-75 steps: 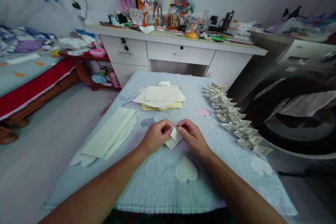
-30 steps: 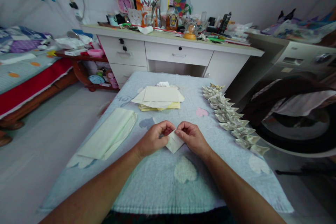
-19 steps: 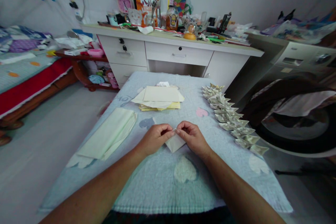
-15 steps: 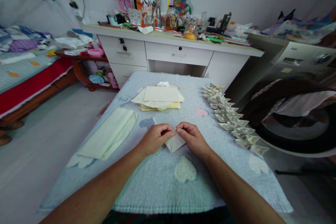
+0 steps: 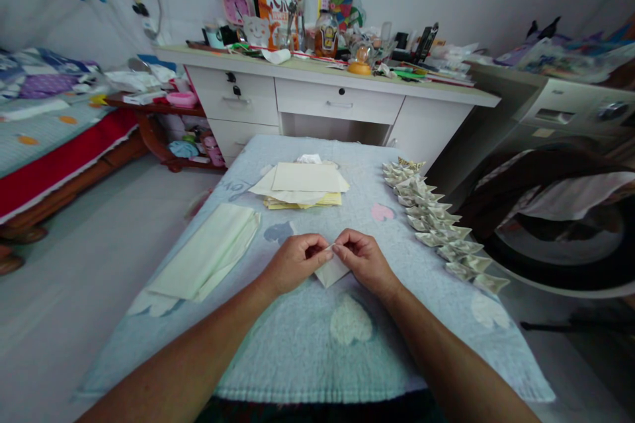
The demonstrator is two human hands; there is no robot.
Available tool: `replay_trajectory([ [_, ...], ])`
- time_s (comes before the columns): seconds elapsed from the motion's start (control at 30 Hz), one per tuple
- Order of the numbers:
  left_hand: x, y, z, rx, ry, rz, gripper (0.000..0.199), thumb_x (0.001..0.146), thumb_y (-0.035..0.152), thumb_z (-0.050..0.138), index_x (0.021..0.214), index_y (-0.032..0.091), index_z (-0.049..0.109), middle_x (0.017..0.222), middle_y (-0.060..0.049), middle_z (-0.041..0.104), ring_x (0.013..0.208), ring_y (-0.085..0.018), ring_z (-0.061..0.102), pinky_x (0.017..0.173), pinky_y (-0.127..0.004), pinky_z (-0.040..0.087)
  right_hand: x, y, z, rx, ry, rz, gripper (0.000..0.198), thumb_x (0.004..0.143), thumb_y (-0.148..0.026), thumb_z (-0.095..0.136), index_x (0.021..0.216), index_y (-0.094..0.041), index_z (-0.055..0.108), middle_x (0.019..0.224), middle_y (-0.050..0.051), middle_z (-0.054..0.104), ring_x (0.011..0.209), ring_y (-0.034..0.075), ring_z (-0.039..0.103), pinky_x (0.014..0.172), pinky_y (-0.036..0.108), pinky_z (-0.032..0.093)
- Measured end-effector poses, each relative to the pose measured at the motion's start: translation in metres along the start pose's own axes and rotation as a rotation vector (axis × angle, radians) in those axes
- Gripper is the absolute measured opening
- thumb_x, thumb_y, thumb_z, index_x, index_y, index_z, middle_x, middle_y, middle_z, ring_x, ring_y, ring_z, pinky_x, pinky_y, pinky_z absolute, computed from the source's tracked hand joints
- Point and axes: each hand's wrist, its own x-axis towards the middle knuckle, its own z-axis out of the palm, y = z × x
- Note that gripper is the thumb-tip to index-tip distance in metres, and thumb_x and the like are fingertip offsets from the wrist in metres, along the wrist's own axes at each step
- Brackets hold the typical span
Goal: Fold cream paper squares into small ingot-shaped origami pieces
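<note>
A small piece of folded pale paper [image 5: 331, 272] is held just above the cloth, its lower corner pointing toward me. My left hand [image 5: 303, 258] pinches its upper edge between thumb and forefinger. Close beside it, my right hand [image 5: 361, 256] pinches the same edge, so the two thumbs nearly meet. The fingers cover the paper's top part. Beyond my hands lies a stack of cream and yellow paper sheets [image 5: 305, 178]. To the left is a pile of long, pale green folded paper [image 5: 211, 252]. Several folded paper boats [image 5: 436, 221] form a row on the right.
A blue cloth with heart patterns [image 5: 297, 357] covers the table. Behind stands a white desk [image 5: 342, 102] crowded with jars, bags and small items. At right is a washing machine [image 5: 560, 115] with laundry in its doorway; at left, a bed [image 5: 54, 125].
The thumbs have come slightly closer together along the paper's upper edge. Both hands keep their pinch, and the other things stay where they were.
</note>
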Motion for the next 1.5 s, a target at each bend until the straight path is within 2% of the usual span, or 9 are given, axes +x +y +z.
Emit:
replay_trajectory([
  [0.13, 0.001, -0.002, -0.001, -0.041, -0.023, -0.020, 0.025, 0.083, 0.036, 0.057, 0.071, 0.014, 0.058, 0.060, 0.005, 0.046, 0.056, -0.009, 0.040, 0.051, -0.019, 0.030, 0.000, 0.001, 0.000, 0.032, 0.022, 0.013, 0.028, 0.078, -0.042, 0.067, 0.074, -0.017, 0.057, 0.061, -0.004, 0.048, 0.054, 0.009, 0.041, 0.052, 0.021, 0.033],
  [0.23, 0.002, -0.006, -0.002, -0.084, 0.014, -0.032, 0.026, 0.083, 0.038, 0.056, 0.073, 0.014, 0.058, 0.062, 0.004, 0.046, 0.057, -0.009, 0.041, 0.051, -0.020, 0.031, 0.001, 0.002, 0.000, 0.066, -0.040, 0.051, 0.030, 0.078, -0.045, 0.067, 0.079, -0.017, 0.057, 0.063, -0.004, 0.050, 0.056, 0.009, 0.043, 0.053, 0.021, 0.034],
  [0.33, 0.004, -0.009, -0.003, -0.120, 0.040, -0.039, 0.026, 0.083, 0.039, 0.057, 0.076, 0.014, 0.058, 0.063, 0.004, 0.047, 0.058, -0.009, 0.042, 0.052, -0.020, 0.032, 0.001, 0.004, 0.000, 0.017, -0.081, 0.055, 0.033, 0.079, -0.048, 0.065, 0.074, -0.016, 0.056, 0.063, -0.003, 0.050, 0.056, 0.009, 0.043, 0.053, 0.021, 0.033],
  [0.53, 0.005, -0.011, -0.006, -0.078, -0.024, -0.067, 0.024, 0.077, 0.036, 0.062, 0.072, 0.013, 0.058, 0.062, 0.004, 0.046, 0.057, -0.009, 0.041, 0.051, -0.019, 0.030, 0.003, 0.006, -0.001, -0.004, -0.025, 0.064, 0.035, 0.078, -0.050, 0.064, 0.072, -0.016, 0.055, 0.062, -0.003, 0.050, 0.056, 0.010, 0.043, 0.054, 0.022, 0.034],
  [0.8, 0.006, -0.015, -0.009, -0.121, 0.081, -0.076, 0.027, 0.076, 0.039, 0.065, 0.071, 0.014, 0.057, 0.063, 0.003, 0.052, 0.057, -0.010, 0.046, 0.052, -0.020, 0.034, 0.002, 0.008, -0.009, -0.021, -0.107, 0.103, 0.033, 0.077, -0.047, 0.067, 0.082, -0.015, 0.060, 0.067, -0.002, 0.054, 0.059, 0.010, 0.044, 0.056, 0.021, 0.035],
  [1.0, 0.005, -0.013, -0.007, -0.251, 0.035, -0.034, 0.034, 0.071, 0.035, 0.072, 0.094, 0.014, 0.061, 0.080, 0.000, 0.062, 0.069, -0.013, 0.056, 0.062, -0.022, 0.044, 0.002, 0.009, -0.006, -0.085, -0.138, 0.116, 0.036, 0.077, -0.049, 0.067, 0.075, -0.015, 0.059, 0.062, -0.004, 0.047, 0.055, 0.008, 0.039, 0.051, 0.021, 0.029],
  [1.2, 0.007, -0.012, -0.005, -0.257, 0.118, -0.060, 0.025, 0.080, 0.037, 0.062, 0.076, 0.013, 0.061, 0.063, 0.003, 0.054, 0.057, -0.009, 0.047, 0.052, -0.019, 0.036, 0.002, 0.007, -0.004, -0.084, -0.139, 0.085, 0.035, 0.077, -0.049, 0.066, 0.075, -0.016, 0.058, 0.063, -0.003, 0.048, 0.058, 0.009, 0.041, 0.054, 0.021, 0.032],
  [1.37, 0.006, -0.015, -0.006, -0.315, 0.146, -0.030, 0.022, 0.079, 0.036, 0.065, 0.080, 0.014, 0.061, 0.067, 0.002, 0.056, 0.062, -0.010, 0.051, 0.058, -0.020, 0.040, 0.002, 0.002, -0.007, -0.046, -0.061, 0.020, 0.031, 0.080, -0.046, 0.063, 0.074, -0.017, 0.057, 0.065, -0.002, 0.052, 0.060, 0.010, 0.044, 0.058, 0.022, 0.035],
  [1.5, 0.005, -0.016, -0.008, -0.270, 0.168, -0.013, 0.022, 0.076, 0.034, 0.067, 0.083, 0.014, 0.063, 0.068, 0.001, 0.058, 0.062, -0.011, 0.053, 0.059, -0.021, 0.041, 0.000, -0.001, -0.007, -0.188, -0.021, -0.062, 0.025, 0.083, -0.039, 0.061, 0.072, -0.017, 0.056, 0.065, -0.002, 0.051, 0.060, 0.010, 0.045, 0.059, 0.023, 0.036],
])
